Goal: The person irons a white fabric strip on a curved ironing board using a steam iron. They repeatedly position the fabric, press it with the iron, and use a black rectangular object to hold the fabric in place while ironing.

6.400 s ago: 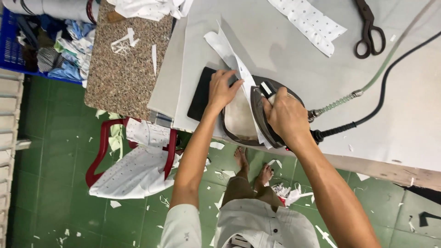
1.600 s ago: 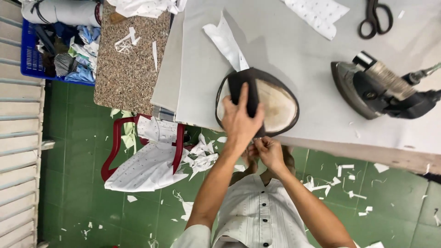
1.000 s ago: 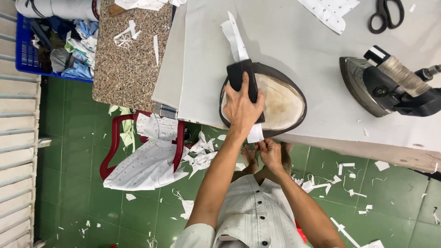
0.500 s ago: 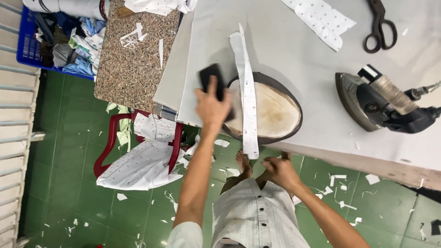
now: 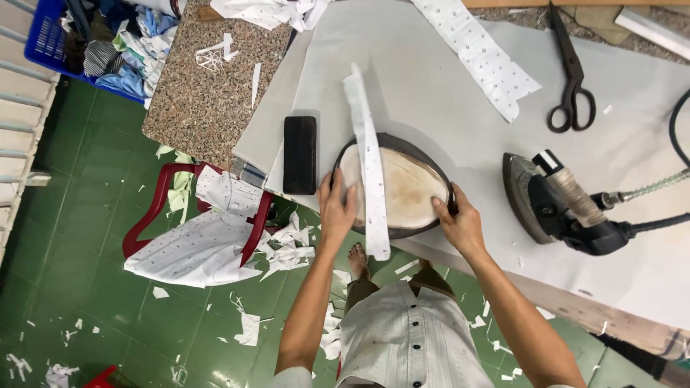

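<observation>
An oval pressing pad (image 5: pixel 410 190) with a dark rim and a stained cream top lies at the near edge of the grey table (image 5: pixel 431 79). A long white dotted fabric strip (image 5: pixel 370 169) lies across it and hangs over the table's edge. My left hand (image 5: pixel 336 208) grips the pad's left rim. At the pad's right rim, my right hand (image 5: pixel 460 223) holds the edge. A flat black block (image 5: pixel 300 154) lies on the table just left of the pad, free of both hands.
A steam iron (image 5: pixel 557 208) with hose and cable rests at the right. Black scissors (image 5: pixel 571 75) and another dotted strip (image 5: pixel 478 50) lie further back. A speckled stone slab (image 5: pixel 208 72), a red chair (image 5: pixel 162 208) with dotted cloth and a blue basket (image 5: pixel 50 36) stand at the left.
My left hand has set the black block down left of the pad and moved to the pad's rim. My right hand rose from below the table edge to the pad's right rim.
</observation>
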